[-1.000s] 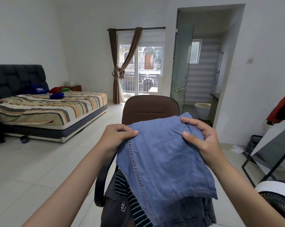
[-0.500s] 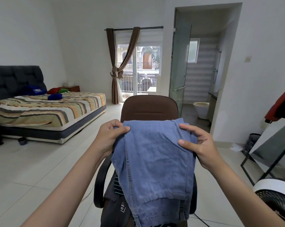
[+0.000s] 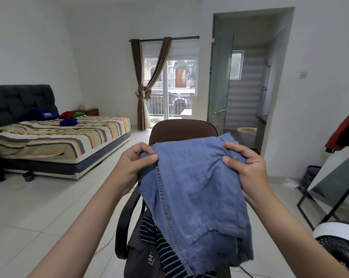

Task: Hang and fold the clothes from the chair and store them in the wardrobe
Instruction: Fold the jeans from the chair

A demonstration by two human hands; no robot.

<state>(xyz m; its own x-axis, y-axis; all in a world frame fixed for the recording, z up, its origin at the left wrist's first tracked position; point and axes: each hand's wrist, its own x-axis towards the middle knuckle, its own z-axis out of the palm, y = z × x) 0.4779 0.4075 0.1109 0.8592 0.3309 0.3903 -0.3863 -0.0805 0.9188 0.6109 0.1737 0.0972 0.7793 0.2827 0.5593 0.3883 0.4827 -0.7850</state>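
2 hands (image 3: 133, 167) (top edge) on jeans (image 3: 193, 189)

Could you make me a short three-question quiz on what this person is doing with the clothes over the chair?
1. True or false: both hands hold the blue jeans.
2. What lies on the chair under the jeans? A) a striped garment B) a pillow C) a book
3. Fill in: the jeans are held up in front of the chair's brown ____.

Key
1. True: the left hand and right hand each pinch a top corner.
2. A, the striped garment.
3. Backrest.
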